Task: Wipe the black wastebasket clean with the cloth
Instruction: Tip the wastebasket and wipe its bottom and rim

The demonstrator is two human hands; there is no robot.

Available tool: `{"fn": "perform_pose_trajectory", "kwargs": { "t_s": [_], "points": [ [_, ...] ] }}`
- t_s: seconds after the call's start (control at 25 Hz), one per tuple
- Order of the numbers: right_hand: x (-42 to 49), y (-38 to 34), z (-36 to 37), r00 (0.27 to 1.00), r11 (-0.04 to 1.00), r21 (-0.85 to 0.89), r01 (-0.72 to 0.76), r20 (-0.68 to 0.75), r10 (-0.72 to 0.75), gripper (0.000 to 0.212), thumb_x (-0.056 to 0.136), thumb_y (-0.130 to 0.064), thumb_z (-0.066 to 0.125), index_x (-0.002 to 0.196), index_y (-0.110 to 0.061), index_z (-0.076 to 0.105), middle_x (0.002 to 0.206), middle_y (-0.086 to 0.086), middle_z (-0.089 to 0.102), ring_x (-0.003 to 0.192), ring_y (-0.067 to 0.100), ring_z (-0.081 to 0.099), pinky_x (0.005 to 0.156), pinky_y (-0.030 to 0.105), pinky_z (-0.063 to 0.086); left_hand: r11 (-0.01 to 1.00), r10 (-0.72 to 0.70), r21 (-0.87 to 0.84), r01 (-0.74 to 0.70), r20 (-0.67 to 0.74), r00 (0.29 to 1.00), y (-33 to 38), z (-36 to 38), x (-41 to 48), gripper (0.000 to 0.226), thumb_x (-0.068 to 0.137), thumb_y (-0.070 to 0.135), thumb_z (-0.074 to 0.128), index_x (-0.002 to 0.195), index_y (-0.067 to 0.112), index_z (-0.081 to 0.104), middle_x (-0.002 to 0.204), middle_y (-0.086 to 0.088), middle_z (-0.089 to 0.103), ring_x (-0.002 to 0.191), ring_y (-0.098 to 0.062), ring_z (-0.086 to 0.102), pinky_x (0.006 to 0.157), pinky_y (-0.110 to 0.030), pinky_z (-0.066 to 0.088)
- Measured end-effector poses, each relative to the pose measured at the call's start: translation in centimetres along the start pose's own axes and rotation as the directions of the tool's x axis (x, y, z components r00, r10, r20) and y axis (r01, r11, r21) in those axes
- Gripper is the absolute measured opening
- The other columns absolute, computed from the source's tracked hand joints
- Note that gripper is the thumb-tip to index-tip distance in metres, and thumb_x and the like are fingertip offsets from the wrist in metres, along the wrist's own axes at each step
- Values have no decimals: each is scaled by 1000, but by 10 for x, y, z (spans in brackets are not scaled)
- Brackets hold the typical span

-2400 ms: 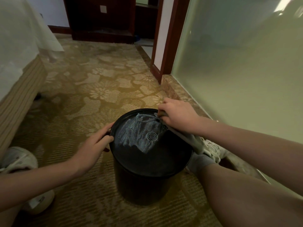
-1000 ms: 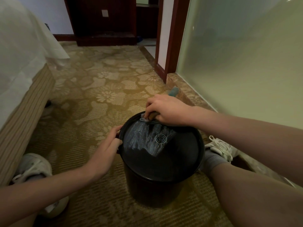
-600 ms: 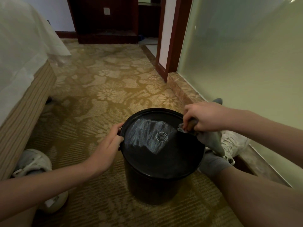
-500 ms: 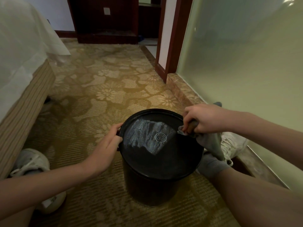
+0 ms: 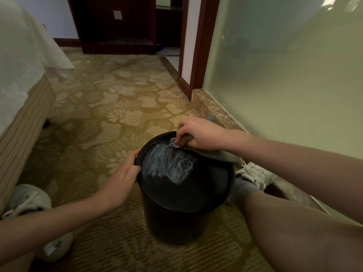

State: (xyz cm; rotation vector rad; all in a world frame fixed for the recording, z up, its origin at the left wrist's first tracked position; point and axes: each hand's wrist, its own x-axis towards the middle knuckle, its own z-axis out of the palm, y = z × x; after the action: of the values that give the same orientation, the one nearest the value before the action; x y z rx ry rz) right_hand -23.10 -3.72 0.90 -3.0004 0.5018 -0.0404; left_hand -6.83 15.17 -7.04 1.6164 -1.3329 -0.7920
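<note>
The black wastebasket [image 5: 176,224] stands on the carpet between my legs, its round top facing me with a small circular emblem and a pale sheen. My left hand [image 5: 123,173] grips the left edge of its rim. My right hand [image 5: 200,136] presses a grey cloth [image 5: 225,155] against the far rim; the cloth trails along the right side of the rim under my wrist, and a bit of it sticks out behind my knuckles.
Patterned gold carpet [image 5: 117,107] stretches ahead. A bed with white sheets [image 5: 21,79] lies at the left. A frosted glass wall [image 5: 284,75] with a stone sill runs along the right. My white sneakers [image 5: 253,173] flank the wastebasket. Dark wooden furniture [image 5: 117,24] stands at the back.
My right hand has slid the cloth from the right side of the rim back to the far edge. My left hand keeps its hold on the left rim.
</note>
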Motion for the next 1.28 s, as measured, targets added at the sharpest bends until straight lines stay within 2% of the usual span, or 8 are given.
{"fn": "perform_pose_trajectory", "kwargs": {
  "t_s": [0.28, 0.36, 0.48, 0.64, 0.76, 1.0, 1.12, 1.28],
  "points": [
    [-57, 10, -16, 958, 994, 11, -106, 268, 99, 28, 78, -6, 69, 95, -27, 76, 105, -15, 57, 96, 5, 52, 82, 18, 40, 997, 39, 72, -35, -48, 998, -6, 1, 1, 41, 88, 36, 27, 129, 42, 33, 119, 35, 43, 110, 22, 40, 86, -12, 34],
    [-72, 12, -18, 951, 992, 33, -124, 288, 109, 27, 76, -7, 71, 91, -30, 75, 100, -21, 54, 96, 3, 52, 85, 21, 42, 996, 52, 77, -47, -62, 997, -4, 3, 1, 41, 88, 35, 26, 127, 40, 35, 118, 31, 46, 108, 20, 42, 83, -12, 35],
    [-78, 12, -16, 964, 993, 39, -115, 247, 102, 30, 74, -8, 72, 92, -33, 71, 94, -24, 52, 97, 4, 52, 86, 25, 42, 996, 54, 78, -48, -71, 996, -4, 4, 1, 41, 87, 35, 26, 127, 40, 36, 118, 30, 47, 108, 18, 43, 81, -6, 34],
    [-64, 10, -10, 979, 983, 90, -163, 138, 150, 39, 75, -13, 74, 105, -33, 59, 100, -13, 60, 96, 11, 57, 81, 29, 45, 997, 45, 71, -41, -56, 997, -7, 4, 1, 45, 87, 37, 25, 131, 40, 34, 123, 28, 45, 113, 17, 40, 84, -6, 33],
    [-34, 10, -5, 987, 992, 26, -120, 107, 117, 35, 79, -14, 71, 112, -23, 67, 110, -2, 62, 105, 18, 56, 90, 31, 43, 996, 39, 77, -34, -63, 997, -12, 4, 2, 49, 88, 39, 25, 136, 38, 34, 126, 20, 48, 116, 12, 40, 87, -9, 33],
    [18, -1, 9, 999, 999, 19, -37, -40, 37, 25, 85, -17, 65, 108, -24, 72, 110, 3, 55, 99, 22, 56, 87, 37, 45, 993, 32, 114, -26, -52, 998, -17, 3, 4, 51, 91, 38, 25, 142, 35, 31, 129, 18, 45, 114, 10, 40, 88, -9, 32],
    [24, -2, 9, 999, 1000, 17, -20, -37, 21, 27, 84, -12, 65, 107, -25, 72, 111, 2, 54, 100, 23, 56, 86, 38, 46, 991, 45, 127, -38, -48, 998, -21, 2, 5, 43, 99, 30, 28, 141, 35, 31, 131, 16, 44, 118, 6, 41, 93, -15, 33],
    [6, -4, -3, 997, 1000, 16, 7, 72, -9, 31, 81, -6, 66, 101, -27, 75, 115, -2, 55, 105, 16, 53, 90, 32, 44, 990, 68, 127, -60, -59, 996, -20, 3, 4, 51, 91, 38, 26, 141, 31, 33, 131, 14, 48, 119, 2, 43, 100, -26, 39]
  ]
}}
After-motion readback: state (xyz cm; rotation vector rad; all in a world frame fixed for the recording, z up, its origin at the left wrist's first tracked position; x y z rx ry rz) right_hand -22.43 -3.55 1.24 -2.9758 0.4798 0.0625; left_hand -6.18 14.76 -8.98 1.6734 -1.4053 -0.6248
